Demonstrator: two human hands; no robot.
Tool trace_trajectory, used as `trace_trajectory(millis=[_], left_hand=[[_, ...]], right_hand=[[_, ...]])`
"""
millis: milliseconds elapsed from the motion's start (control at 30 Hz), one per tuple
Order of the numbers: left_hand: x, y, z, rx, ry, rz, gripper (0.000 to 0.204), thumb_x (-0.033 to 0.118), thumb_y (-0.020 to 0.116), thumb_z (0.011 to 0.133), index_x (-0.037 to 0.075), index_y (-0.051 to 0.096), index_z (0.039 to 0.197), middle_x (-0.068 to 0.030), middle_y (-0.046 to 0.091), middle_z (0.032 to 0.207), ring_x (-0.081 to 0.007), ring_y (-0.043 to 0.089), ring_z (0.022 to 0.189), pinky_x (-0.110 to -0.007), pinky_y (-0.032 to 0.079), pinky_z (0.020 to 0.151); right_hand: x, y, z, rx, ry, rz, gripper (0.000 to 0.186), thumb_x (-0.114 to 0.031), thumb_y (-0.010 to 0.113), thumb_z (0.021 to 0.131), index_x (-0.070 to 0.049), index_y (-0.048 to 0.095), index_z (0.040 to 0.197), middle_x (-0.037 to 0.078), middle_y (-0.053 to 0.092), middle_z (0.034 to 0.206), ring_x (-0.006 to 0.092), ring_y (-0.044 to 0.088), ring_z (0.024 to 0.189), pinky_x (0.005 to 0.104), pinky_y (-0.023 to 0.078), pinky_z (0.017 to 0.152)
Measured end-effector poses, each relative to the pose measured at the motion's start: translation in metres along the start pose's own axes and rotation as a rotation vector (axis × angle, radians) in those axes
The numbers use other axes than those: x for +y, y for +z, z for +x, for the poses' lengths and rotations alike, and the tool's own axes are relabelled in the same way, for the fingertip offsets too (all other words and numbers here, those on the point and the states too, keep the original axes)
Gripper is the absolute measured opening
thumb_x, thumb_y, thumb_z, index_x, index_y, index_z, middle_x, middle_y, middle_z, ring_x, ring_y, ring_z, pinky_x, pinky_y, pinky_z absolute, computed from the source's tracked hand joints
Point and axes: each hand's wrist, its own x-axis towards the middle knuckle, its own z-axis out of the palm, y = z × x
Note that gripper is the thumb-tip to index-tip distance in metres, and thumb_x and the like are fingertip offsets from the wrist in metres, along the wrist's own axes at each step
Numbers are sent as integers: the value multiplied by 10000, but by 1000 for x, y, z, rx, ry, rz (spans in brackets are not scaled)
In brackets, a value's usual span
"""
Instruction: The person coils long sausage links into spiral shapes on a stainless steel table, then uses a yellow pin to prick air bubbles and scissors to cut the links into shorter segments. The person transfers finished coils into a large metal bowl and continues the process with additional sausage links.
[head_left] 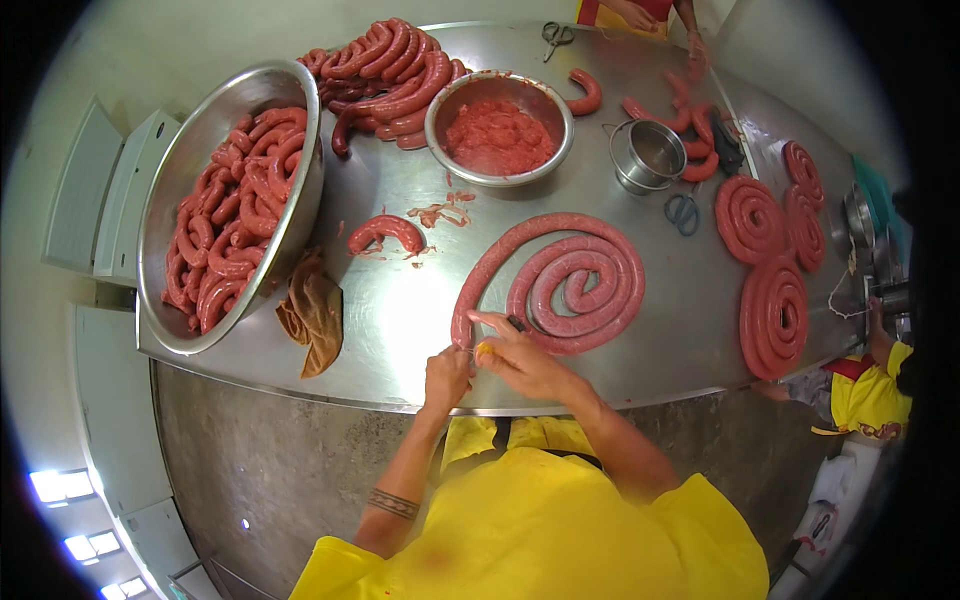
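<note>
A long raw sausage coil [620,262] lies in a loose spiral on the steel table before me, its outer end running down to my hands. My left hand [447,380] is closed with its fingertips pinched at that end, by the table's near edge. Close against it is my right hand [530,362], its fingers curled and one finger reaching along the sausage. A small yellow patch and a dark piece show at the right hand's fingers; what they belong to is hidden. A short sausage [386,234] lies beyond my left hand among casing scraps [440,214].
A steel basin [310,170] of sausages and a brown cloth [315,318] are at left. Farther back are a sausage pile [400,95], a bowl [437,135] of minced meat, a steel pot [640,178] and scissors [682,213]. More coils [772,315] lie right; other people stand beyond.
</note>
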Motion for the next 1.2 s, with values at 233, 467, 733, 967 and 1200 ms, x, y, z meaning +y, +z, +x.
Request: trace_trajectory(millis=[233,467,733,967,1200], left_hand=[[4,7,5,429,320,587,376,218,549,939,35,643,625,-211,636,590,-361,656,523,-454,535,517],[-55,-30,11,337,222,813,376,239,597,924,41,653,610,-191,646,595,-345,636,503,-421,515,487],[-94,-64,-42,118,81,842,307,261,584,919,20,695,764,-227,672,675,-403,672,596,-514,545,590],[0,66,-73,-458,129,580,219,197,589,880,0,670,930,-252,693,823,-440,685,734,-541,544,684],[130,195,-27,-456,544,191,289,110,586,880,26,631,1153,-219,674,763,-385,678,676,-489,542,627]], right_hand=[[23,-107,-16,694,65,623,127,-224,522,1043,-115,578,1007,-29,538,734,90,496,587,236,419,534],[4,-259,-103,1245,-266,638,260,-222,432,1077,-155,570,867,-60,447,668,51,396,530,218,310,471],[200,-225,-208,767,379,68,676,-353,633,975,-81,324,1511,44,568,1078,62,538,792,204,457,627],[185,-110,-19,844,577,-371,623,-347,624,965,21,401,1415,313,534,1325,475,537,1215,478,447,1018],[169,-202,-7,499,259,-434,482,-355,602,995,-42,449,1328,189,646,1112,289,638,1011,398,493,901]])
